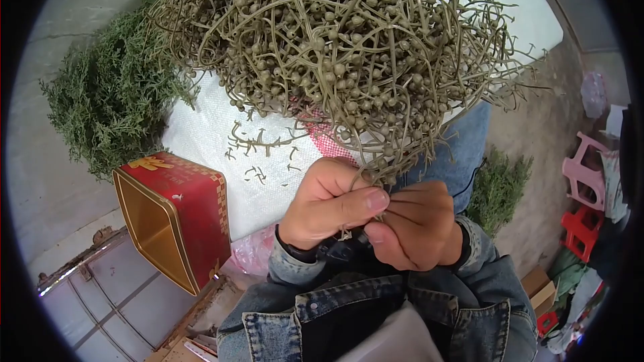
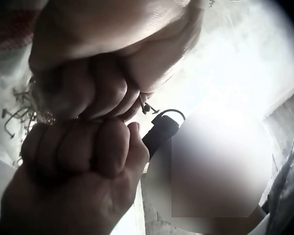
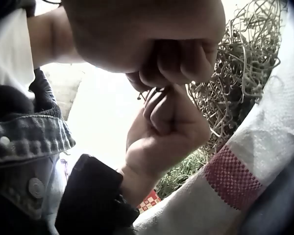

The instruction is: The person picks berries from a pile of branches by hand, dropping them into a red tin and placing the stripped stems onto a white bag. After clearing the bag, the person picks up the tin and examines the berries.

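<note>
A large heap of dried brown-green stems with small round pods (image 1: 335, 40) lies on a white woven sack (image 1: 201, 117) across the lap. At the heap's near edge, my left hand (image 1: 332, 202) pinches a podded stem (image 1: 382, 173) between thumb and curled fingers. Close against it, my right hand (image 1: 417, 228) has its fingers curled around the same stem, most of which the hands hide. In the left wrist view a short stem end (image 2: 147, 106) pokes out from between the fists. The right wrist view shows the left hand (image 3: 169, 122) below the right.
A red tin box (image 1: 194, 211) with a gold inside lies tipped at the left. Small broken stem bits (image 1: 258, 174) are scattered on the sack. Green leafy sprigs (image 1: 111, 94) spread at the left. Pink and red stools (image 1: 582, 231) stand at the right.
</note>
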`<state>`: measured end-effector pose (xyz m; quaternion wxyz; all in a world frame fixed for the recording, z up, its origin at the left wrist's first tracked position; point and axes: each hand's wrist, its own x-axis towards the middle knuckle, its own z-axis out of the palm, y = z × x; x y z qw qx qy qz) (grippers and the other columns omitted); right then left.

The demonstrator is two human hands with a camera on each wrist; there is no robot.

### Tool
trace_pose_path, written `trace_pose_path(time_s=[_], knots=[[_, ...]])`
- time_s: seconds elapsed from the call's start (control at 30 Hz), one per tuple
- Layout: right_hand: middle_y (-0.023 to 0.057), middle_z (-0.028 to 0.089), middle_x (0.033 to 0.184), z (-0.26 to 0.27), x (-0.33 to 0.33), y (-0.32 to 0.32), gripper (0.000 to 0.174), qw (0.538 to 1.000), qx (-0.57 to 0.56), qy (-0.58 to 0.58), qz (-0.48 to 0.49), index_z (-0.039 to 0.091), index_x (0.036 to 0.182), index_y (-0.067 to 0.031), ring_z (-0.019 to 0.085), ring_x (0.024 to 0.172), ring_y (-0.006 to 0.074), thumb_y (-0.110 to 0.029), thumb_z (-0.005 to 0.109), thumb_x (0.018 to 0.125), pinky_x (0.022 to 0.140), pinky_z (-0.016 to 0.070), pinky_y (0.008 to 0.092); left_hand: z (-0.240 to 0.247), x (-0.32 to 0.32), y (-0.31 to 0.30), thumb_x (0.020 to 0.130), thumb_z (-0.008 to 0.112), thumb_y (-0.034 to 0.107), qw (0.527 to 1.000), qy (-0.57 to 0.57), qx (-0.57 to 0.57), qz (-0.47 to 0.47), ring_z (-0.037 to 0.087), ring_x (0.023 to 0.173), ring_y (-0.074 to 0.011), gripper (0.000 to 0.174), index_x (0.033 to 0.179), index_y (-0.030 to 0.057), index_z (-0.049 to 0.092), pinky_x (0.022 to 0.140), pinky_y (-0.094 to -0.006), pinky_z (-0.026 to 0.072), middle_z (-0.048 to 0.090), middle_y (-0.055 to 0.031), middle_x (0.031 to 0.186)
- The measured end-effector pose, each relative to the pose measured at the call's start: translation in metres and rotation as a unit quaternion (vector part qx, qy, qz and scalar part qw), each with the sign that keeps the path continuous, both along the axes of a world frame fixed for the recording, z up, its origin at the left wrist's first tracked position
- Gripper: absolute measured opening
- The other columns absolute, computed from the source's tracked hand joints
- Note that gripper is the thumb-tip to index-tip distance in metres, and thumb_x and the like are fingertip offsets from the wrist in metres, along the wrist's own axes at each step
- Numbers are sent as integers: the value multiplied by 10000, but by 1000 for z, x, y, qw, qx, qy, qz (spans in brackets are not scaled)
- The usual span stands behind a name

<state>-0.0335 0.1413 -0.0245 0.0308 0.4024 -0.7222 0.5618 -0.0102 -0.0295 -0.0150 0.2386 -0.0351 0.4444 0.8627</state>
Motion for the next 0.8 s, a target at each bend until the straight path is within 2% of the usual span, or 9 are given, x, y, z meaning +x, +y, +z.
trace_pose_path(time_s=[0.13,0.17,0.23,0.27,0.37,0.43,0.53,0.63,0.8], knots=[[66,536,549,-8,1,-7,183,994,-70,51,-73,589,642,2,514,414,245,-87,537,794,378,393,325,-5,5,14,946,589,132,997,12,44,63,365,482,-64,394,577,28,496,465,-245,267,475,15,540],[66,536,549,-8,1,-6,183,994,-70,52,-71,589,642,2,514,414,245,-87,537,794,378,393,325,-4,5,16,954,577,143,988,6,109,108,360,481,-64,408,572,35,482,463,-246,265,463,17,535],[57,506,535,-8,4,1,224,991,-126,45,-16,568,629,6,479,401,239,-111,514,811,379,372,319,-1,6,18,970,553,166,952,-9,238,195,349,478,-65,437,561,48,454,459,-248,263,438,21,525],[52,491,528,-8,6,1,245,987,-153,39,12,558,622,8,462,395,236,-124,502,820,379,361,317,2,7,16,970,553,166,951,-9,237,199,349,478,-65,437,561,48,454,459,-248,263,438,21,525],[44,462,519,-5,0,-1,285,988,-146,-52,13,530,605,-1,436,393,207,-148,469,842,387,334,306,12,5,4,986,531,203,994,-28,79,68,356,474,-69,458,559,55,453,454,-251,272,429,12,516],[40,448,514,-1,2,0,306,985,-139,-104,13,516,597,-5,422,392,193,-160,453,853,391,321,300,9,7,2,990,525,211,995,-26,72,67,363,473,-69,462,562,50,460,453,-251,276,439,9,516],[55,498,558,6,0,4,131,908,-148,-391,23,529,644,-17,480,430,138,-47,543,770,404,337,253,6,5,-1,999,513,227,996,-13,59,62,378,471,-69,471,568,41,474,450,-251,284,459,5,517],[60,513,562,14,-3,-2,132,917,-138,-374,22,538,666,-12,481,438,114,-34,582,788,410,315,239,11,4,-6,1005,509,237,998,21,-54,29,400,471,-63,466,589,26,518,446,-246,289,494,1,526],[62,567,590,23,-11,-5,118,932,-44,-356,41,587,735,-12,518,444,137,-36,675,811,403,337,265,10,3,-7,1007,504,235,996,35,-83,19,411,471,-55,453,613,19,558,441,-239,287,514,1,531]])
